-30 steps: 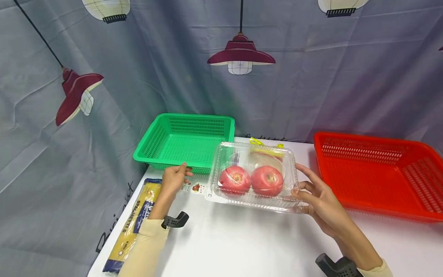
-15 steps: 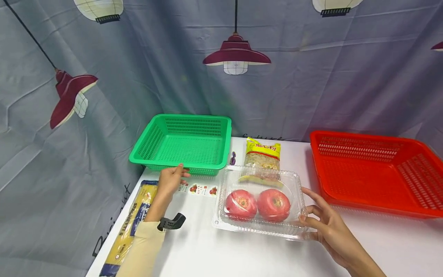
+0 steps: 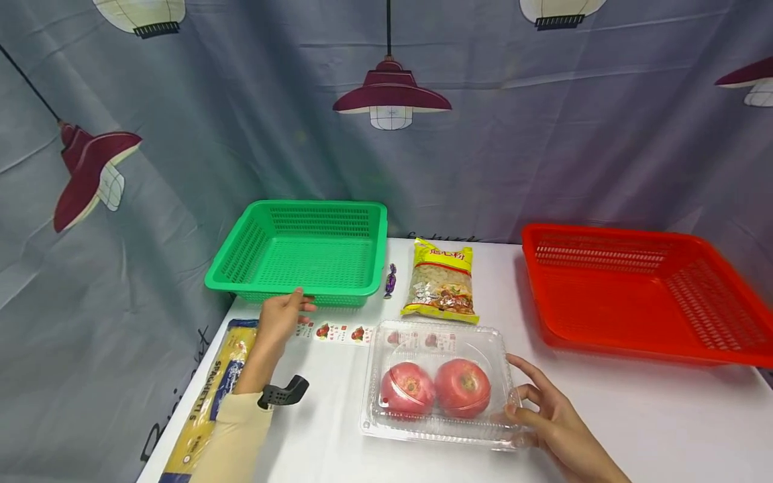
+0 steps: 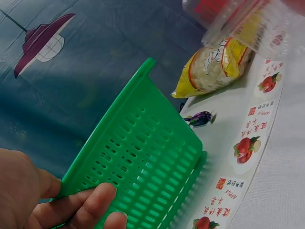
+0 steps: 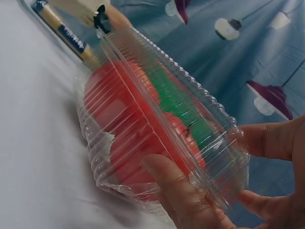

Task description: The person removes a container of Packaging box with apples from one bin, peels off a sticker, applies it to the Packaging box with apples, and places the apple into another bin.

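My right hand grips the right end of a clear plastic clamshell box with two red round fruits inside. In the right wrist view the thumb and fingers of my right hand pinch the box, which sits tilted low over the white table. My left hand holds the front rim of the green basket. The left wrist view shows my left hand with thumb and fingers curled round that green basket's rim.
A yellow snack bag and a purple candy lie beside the green basket. A strip of apple stickers lies in front of it. A spaghetti pack runs along the table's left edge. A red basket stands at the right.
The right hand has brought the clamshell box down and nearer to me, uncovering the snack bag behind it. The left hand stays on the green basket's rim.
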Demonstrator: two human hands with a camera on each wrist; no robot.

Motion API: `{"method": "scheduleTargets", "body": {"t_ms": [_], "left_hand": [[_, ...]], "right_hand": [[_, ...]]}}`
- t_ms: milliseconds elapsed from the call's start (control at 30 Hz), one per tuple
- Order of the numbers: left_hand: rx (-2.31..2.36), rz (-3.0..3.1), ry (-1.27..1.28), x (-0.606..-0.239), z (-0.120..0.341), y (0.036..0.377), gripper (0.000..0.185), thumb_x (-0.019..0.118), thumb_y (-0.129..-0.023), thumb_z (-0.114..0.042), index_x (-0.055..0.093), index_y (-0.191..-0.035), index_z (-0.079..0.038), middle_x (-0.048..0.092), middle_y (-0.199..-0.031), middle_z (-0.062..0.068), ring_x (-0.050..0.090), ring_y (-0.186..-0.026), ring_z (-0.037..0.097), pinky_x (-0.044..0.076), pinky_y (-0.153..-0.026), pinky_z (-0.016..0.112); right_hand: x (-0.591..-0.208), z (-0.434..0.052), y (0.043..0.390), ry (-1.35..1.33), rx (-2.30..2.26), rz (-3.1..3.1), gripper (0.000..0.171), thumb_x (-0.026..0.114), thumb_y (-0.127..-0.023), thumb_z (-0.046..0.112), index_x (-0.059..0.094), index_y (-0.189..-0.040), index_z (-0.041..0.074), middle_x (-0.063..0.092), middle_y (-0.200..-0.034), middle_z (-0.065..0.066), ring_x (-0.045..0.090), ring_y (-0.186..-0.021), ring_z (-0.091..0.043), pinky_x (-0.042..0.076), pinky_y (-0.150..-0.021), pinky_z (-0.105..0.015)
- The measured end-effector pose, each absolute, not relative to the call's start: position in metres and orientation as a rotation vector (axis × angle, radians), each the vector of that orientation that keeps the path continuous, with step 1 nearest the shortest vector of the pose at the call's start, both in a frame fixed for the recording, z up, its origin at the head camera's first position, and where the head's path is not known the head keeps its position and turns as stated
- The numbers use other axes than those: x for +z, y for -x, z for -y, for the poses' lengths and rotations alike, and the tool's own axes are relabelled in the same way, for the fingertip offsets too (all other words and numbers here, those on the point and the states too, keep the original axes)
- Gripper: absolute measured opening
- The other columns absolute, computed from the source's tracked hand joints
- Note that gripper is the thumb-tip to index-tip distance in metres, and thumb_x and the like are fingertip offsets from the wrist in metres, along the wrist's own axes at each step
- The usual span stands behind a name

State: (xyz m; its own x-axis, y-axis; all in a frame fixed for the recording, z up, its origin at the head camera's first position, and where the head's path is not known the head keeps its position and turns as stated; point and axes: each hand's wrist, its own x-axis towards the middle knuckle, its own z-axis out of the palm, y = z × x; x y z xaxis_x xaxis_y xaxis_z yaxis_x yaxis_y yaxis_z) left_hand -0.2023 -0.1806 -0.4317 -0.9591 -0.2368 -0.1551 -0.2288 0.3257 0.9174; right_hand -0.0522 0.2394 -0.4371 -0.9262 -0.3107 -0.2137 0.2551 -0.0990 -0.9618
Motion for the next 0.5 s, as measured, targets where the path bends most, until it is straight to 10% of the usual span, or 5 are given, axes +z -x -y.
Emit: {"method": "scheduleTargets", "body": {"t_ms": [500], "left_hand": [[-1.792, 2.527, -0.418, -0.433, 0.183, 0.202, 0.048, 0.041, -0.099, -0.036, 0.066, -0.104, 0.005, 0.068, -0.09, 0.015, 0.062, -0.083, 0.039, 0.047, -0.068, 0.041]], "right_hand": [[-0.451, -0.236, 0.042, -0.046, -2.015, -1.89, 0.075, 0.057, -0.088, 0.001, 0.016, -0.146, 0.026, 0.049, -0.098, -0.021, 0.06, -0.083, -0.03, 0.05, -0.069, -0.053]]}}
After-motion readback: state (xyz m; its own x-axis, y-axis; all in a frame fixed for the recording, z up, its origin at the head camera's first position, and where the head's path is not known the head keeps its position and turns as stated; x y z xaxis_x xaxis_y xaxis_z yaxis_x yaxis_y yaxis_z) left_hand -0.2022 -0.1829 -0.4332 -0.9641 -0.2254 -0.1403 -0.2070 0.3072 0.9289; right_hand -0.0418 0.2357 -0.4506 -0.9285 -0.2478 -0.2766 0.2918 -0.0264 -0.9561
